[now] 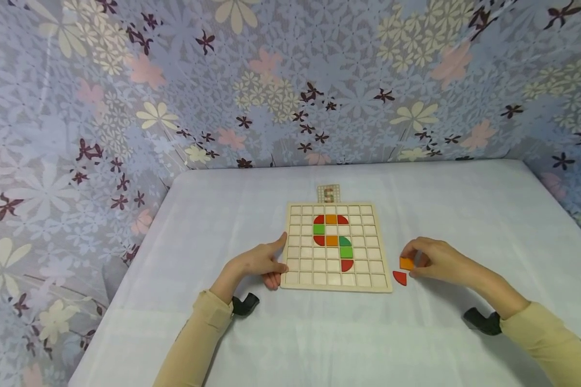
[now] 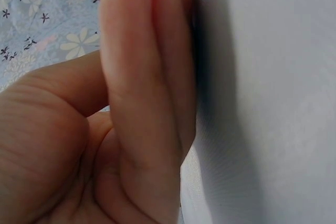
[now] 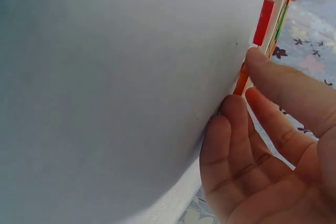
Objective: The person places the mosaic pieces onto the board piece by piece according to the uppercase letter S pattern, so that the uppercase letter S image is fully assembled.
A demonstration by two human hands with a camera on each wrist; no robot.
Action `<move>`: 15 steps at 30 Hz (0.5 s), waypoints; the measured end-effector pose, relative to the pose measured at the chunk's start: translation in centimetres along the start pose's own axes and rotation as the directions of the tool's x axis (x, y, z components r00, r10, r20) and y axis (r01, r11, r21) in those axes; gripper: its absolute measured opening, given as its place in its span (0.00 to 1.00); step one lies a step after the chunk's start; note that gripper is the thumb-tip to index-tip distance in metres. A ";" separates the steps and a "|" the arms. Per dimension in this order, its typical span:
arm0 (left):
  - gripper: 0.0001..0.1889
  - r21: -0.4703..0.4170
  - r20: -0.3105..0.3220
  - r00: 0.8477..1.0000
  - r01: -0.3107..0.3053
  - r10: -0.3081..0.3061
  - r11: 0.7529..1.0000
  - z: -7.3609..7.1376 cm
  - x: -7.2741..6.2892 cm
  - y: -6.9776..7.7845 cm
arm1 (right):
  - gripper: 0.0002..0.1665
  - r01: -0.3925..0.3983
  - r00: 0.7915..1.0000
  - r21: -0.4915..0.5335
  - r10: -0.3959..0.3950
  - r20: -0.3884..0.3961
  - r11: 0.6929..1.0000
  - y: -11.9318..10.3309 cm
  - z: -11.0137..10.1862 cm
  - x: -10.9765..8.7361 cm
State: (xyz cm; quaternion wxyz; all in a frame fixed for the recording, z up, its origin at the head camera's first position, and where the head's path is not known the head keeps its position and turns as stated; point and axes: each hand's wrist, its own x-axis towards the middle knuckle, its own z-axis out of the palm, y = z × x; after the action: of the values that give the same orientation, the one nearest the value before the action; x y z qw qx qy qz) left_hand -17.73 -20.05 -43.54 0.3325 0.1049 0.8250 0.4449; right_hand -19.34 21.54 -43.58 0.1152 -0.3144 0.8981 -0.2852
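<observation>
A square wooden grid board (image 1: 338, 287) lies on the table, with several red, orange and green tiles set in its cells in a curving figure. My left hand (image 1: 263, 262) holds the board's left edge; in the left wrist view two long fingers (image 2: 142, 77) reach toward that edge. Right of the board, my right hand (image 1: 438, 260) pinches an orange square tile (image 1: 406, 263) between thumb and fingers. In the right wrist view the orange tile (image 3: 241, 81) shows edge-on, partly hidden by the fingertips. A red quarter-round tile (image 1: 399, 278) lies just beside it on the table.
A small card (image 1: 335, 193) printed with a coloured figure on a grid lies against the board's far edge. White cloth covers the table (image 1: 319, 338). Behind it hangs flower-patterned fabric (image 1: 281, 97). Black straps (image 1: 483, 321) are on both wrists.
</observation>
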 end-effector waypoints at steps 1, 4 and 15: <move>0.43 -0.001 0.001 1.000 0.002 -0.002 1.000 0.0 0.0 0.0 | 0.19 0.002 1.000 -0.004 -0.002 -0.002 1.000 -0.1 0.0 0.0; 0.43 -0.002 0.002 1.000 0.005 -0.005 1.000 0.1 0.0 -0.1 | 0.18 0.003 1.000 -0.010 -0.003 -0.003 1.000 -0.2 0.1 0.0; 0.44 -0.004 0.003 1.000 -0.013 0.013 1.000 -0.1 -0.1 -0.1 | 0.20 0.022 0.993 -0.057 -0.029 -0.113 0.998 -0.7 -1.0 1.0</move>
State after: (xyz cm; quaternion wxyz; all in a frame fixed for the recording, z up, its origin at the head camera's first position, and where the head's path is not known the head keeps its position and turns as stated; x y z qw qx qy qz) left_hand -17.71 -20.18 -43.54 0.3309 0.1100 0.8230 0.4484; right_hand -20.12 20.94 -42.39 0.0515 -0.3123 0.9066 -0.2790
